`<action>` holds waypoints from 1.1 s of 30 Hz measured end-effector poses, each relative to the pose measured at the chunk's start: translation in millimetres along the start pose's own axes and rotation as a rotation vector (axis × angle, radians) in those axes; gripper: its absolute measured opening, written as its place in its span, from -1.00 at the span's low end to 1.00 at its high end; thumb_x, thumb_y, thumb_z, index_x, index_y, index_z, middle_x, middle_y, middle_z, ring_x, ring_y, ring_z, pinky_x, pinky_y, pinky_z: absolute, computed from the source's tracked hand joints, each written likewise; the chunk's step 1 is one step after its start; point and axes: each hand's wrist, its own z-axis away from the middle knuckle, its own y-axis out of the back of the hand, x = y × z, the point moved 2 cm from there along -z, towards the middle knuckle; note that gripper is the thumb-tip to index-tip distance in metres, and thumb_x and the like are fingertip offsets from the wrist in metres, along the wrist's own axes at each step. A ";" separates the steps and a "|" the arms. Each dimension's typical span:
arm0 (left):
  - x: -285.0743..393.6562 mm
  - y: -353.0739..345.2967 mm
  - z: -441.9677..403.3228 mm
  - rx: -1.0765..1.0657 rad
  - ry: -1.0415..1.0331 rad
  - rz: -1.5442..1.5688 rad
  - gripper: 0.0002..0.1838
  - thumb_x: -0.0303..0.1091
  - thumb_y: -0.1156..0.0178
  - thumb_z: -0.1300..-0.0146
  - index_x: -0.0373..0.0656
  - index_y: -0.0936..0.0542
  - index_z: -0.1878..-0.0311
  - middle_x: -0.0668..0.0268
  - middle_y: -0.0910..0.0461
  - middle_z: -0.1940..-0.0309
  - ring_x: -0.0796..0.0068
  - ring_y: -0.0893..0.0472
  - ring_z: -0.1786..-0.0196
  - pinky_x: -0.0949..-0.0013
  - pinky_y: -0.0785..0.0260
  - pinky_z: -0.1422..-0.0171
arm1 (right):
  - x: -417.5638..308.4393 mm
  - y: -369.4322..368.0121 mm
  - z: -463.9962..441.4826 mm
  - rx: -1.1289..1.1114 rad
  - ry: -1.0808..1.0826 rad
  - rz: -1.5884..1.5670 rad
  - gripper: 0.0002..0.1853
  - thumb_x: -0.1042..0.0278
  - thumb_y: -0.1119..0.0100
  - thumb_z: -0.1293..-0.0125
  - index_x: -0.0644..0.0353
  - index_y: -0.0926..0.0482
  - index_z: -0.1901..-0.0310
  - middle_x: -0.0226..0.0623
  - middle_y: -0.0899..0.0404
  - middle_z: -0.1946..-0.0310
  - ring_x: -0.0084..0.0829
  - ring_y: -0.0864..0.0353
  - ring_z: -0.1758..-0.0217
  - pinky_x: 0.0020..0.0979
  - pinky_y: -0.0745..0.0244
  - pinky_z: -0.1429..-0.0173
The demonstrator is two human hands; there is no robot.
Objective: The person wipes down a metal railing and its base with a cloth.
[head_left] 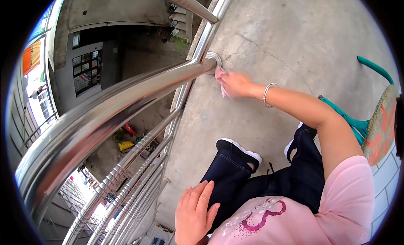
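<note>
A pink cloth [220, 73] is held in my right hand [236, 84], whose fingers are closed round it and slightly blurred. The cloth touches or lies right beside the round base flange [213, 62] of a thick steel post [185, 72], where it meets the concrete floor. A silver bangle [267, 94] circles my right wrist. My left hand [196, 211] hangs near my lap at the bottom, fingers spread a little, holding nothing. It is to the right of the lower railing bars [126, 194].
A steel bottom rail [206, 41] runs along the edge of the concrete floor [269, 30]. Beyond it is a drop to a lower yard with a yellow bag [126, 145]. A green-framed chair [347, 118] stands at the right. My shoes [242, 150] rest on the floor.
</note>
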 end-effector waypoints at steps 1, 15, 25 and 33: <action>0.5 -0.6 0.1 0.003 0.001 0.000 -0.46 -0.31 -0.22 -0.11 -0.21 -0.43 -0.20 0.15 -0.50 -0.07 0.02 -0.47 -0.02 0.10 -0.30 -0.14 | 2.8 -4.7 -0.8 -0.048 -0.051 -0.076 -0.69 0.15 0.18 -0.43 0.17 -0.42 -0.01 0.09 -0.47 0.05 0.07 -0.57 0.09 -0.03 -0.48 0.02; 1.5 1.4 0.9 0.000 0.014 -0.022 -0.47 -0.30 -0.21 -0.12 -0.22 -0.44 -0.19 0.13 -0.50 -0.08 0.00 -0.48 -0.04 0.06 -0.28 -0.23 | -12.5 25.0 -27.5 0.196 0.014 0.221 -0.77 0.35 0.06 -0.30 0.24 -0.37 0.06 0.07 -0.49 0.11 0.03 -0.60 0.16 -0.08 -0.53 0.14; 6.9 5.5 -3.7 -0.049 0.006 -0.034 -0.47 -0.29 -0.21 -0.12 -0.21 -0.45 -0.19 0.12 -0.50 -0.09 0.03 -0.49 -0.07 0.03 -0.26 -0.27 | -23.3 -26.5 -1.7 0.240 0.183 0.282 -0.74 0.41 -0.01 -0.19 0.32 -0.44 0.09 0.00 -0.54 0.18 -0.08 -0.64 0.30 -0.11 -0.55 0.21; 8.9 4.8 -2.8 -0.052 0.014 -0.039 -0.46 -0.28 -0.21 -0.12 -0.22 -0.44 -0.20 0.13 -0.49 -0.10 0.02 -0.48 -0.08 0.03 -0.25 -0.28 | -30.4 -34.5 -29.1 0.335 0.367 0.394 -0.87 0.43 0.07 -0.21 0.21 -0.48 0.27 -0.08 -0.57 0.32 -0.13 -0.61 0.23 -0.18 -0.52 0.19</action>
